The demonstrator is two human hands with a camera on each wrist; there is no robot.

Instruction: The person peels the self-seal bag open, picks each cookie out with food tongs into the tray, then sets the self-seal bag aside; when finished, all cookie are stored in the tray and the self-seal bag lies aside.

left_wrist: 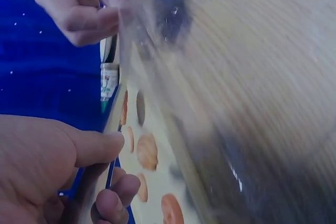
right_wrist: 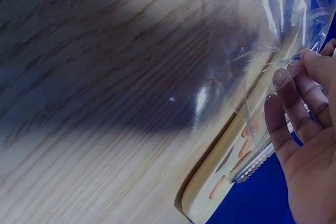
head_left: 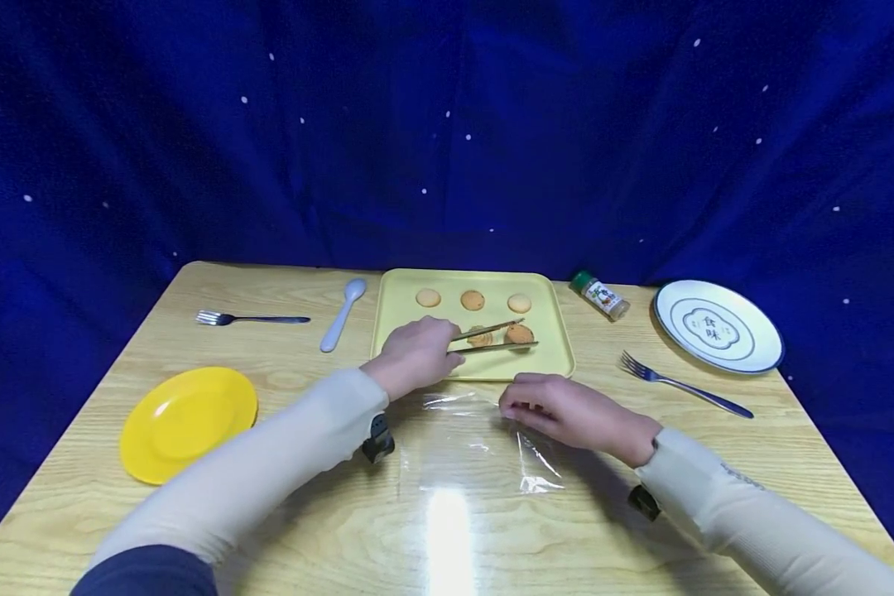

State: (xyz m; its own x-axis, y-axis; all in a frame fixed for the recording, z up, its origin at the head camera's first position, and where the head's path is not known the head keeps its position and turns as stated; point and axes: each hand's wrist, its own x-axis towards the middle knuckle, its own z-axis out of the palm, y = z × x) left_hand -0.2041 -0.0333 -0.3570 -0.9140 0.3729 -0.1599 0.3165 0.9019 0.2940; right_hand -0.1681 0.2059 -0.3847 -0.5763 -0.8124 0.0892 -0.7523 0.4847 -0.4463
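My left hand (head_left: 420, 352) holds a pair of metal tongs (head_left: 484, 348) over the pale yellow tray (head_left: 395, 285). The tongs' arms are spread, and a round brown cookie (head_left: 520, 334) shows between their tips. A swirled cookie (head_left: 480, 339) lies nearer the hand, between the arms in the head view. Low in front of the tray, my right hand (head_left: 566, 414) pinches the edge of a clear plastic bag (head_left: 484, 447) between thumb and fingers. The right wrist view shows the bag's film (right_wrist: 283, 3) stretching from those fingertips, and the tongs' serrated tip (right_wrist: 252, 169) beyond.
Along the tray's back lie three cookies (head_left: 473, 300). To the left are a spoon (head_left: 343, 314), a fork (head_left: 253, 319) and a yellow plate (head_left: 216, 397). A green-capped spice jar (head_left: 602, 296), another fork (head_left: 685, 386) and a white plate (head_left: 752, 335) lie to the right.
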